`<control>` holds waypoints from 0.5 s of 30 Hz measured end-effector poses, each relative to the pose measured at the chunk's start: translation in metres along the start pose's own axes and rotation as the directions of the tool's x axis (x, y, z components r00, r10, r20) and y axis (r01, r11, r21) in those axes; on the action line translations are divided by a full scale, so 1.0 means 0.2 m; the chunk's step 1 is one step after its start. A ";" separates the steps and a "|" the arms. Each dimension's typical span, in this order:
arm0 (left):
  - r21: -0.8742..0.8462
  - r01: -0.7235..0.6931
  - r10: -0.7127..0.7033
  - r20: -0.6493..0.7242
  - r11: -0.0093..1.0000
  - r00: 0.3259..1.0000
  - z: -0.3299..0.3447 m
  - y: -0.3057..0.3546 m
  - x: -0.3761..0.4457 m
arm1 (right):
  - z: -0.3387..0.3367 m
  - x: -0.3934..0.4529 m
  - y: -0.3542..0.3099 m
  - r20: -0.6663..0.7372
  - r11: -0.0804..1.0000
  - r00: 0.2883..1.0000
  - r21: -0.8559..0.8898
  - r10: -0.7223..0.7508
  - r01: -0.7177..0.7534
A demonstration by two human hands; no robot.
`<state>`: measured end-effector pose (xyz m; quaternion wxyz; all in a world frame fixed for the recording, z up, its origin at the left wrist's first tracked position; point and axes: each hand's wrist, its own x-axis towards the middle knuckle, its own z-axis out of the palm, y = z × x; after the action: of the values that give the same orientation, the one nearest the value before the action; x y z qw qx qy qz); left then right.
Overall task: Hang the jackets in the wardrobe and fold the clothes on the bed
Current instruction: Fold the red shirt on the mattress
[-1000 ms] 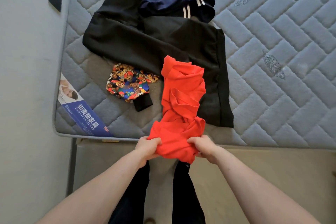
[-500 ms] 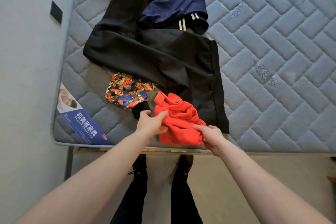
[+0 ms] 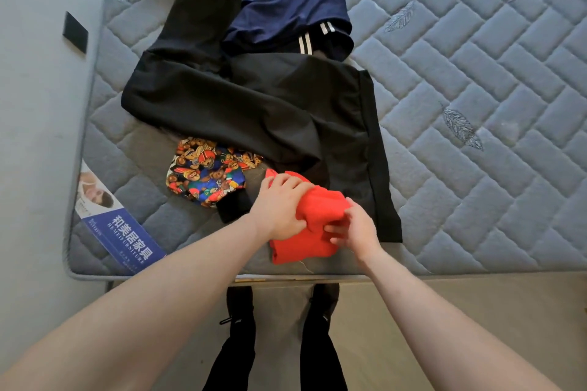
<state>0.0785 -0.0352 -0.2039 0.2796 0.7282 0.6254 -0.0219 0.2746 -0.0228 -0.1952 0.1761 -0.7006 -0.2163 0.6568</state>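
Note:
A red garment lies bunched into a small bundle at the near edge of the grey quilted mattress. My left hand lies over its left side, the thumb and fingers gripping the cloth. My right hand pinches the bundle's right edge. Behind it, a large black garment is spread out. A navy piece with white stripes lies farther back. A bear-print garment with a black cuff sits to the left.
A blue label with white characters marks the mattress's near left corner. A pale wall with a dark square plate runs along the left. My legs in dark trousers and shoes stand on the beige floor.
The red garment went from hanging long off the bed edge to a compact bundle lying on the mattress. Both hands moved forward with it and closer together.

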 end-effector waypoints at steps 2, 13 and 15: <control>-0.019 0.037 -0.036 0.036 0.999 0.999 -0.02 0.00 0.07 | -0.04 -0.02 0.08 -0.040 0.997 0.997 -0.014 -0.072 0.072; -0.198 0.274 -0.267 0.061 0.941 0.962 -0.07 -0.06 0.25 | 0.02 -0.02 0.37 -0.131 0.985 0.985 -0.112 0.117 -0.132; -0.170 0.327 -0.276 0.266 0.930 0.924 -0.06 -0.04 0.31 | 0.06 0.03 0.35 -0.122 0.984 0.981 -0.073 0.153 -0.163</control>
<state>0.0815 0.0263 -0.2200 0.4213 0.5810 0.6911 -0.0851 0.2685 -0.0784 -0.2380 0.1065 -0.7591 -0.1765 0.6175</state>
